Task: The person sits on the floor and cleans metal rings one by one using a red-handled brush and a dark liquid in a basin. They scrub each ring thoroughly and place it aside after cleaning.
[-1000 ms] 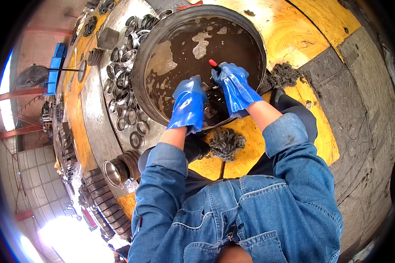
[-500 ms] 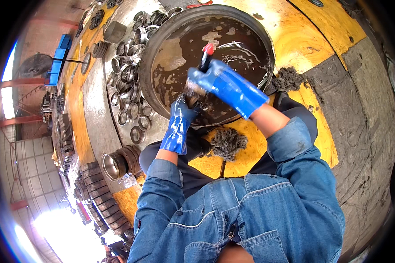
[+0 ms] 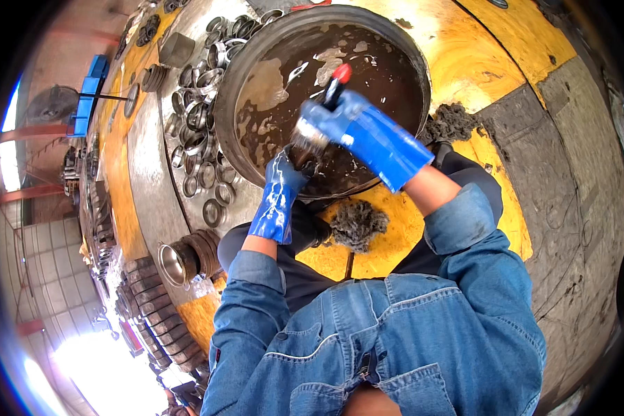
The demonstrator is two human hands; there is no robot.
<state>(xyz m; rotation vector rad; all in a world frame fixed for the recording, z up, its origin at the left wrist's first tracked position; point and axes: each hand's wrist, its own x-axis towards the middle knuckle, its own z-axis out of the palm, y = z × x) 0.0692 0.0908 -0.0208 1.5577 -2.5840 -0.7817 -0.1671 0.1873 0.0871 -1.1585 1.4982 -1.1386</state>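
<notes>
Both of my hands wear blue rubber gloves and work over a large round basin (image 3: 226, 114) of dark brown liquid with pale patches of scum. My right hand (image 3: 353, 123) is closed round a brush (image 3: 335, 89) with a black, red-ended handle. Its light bristles point down toward my left hand (image 3: 282, 180). That hand is closed at the basin's near left rim on a dark metal part (image 3: 301, 157), mostly hidden by the glove and brush; it looks like a ring, but I cannot be sure.
Many metal rings (image 3: 200, 116) lie piled left of the basin. Larger rings (image 3: 178, 263) stand by my left knee. Grey fibre clumps lie between my feet (image 3: 358, 226) and right of the basin (image 3: 452, 123). A blue-framed fan (image 3: 90, 97) stands far left.
My right hand and the brush have shifted slightly right, the red handle end moving right and a little down. My left hand stays nearly in place.
</notes>
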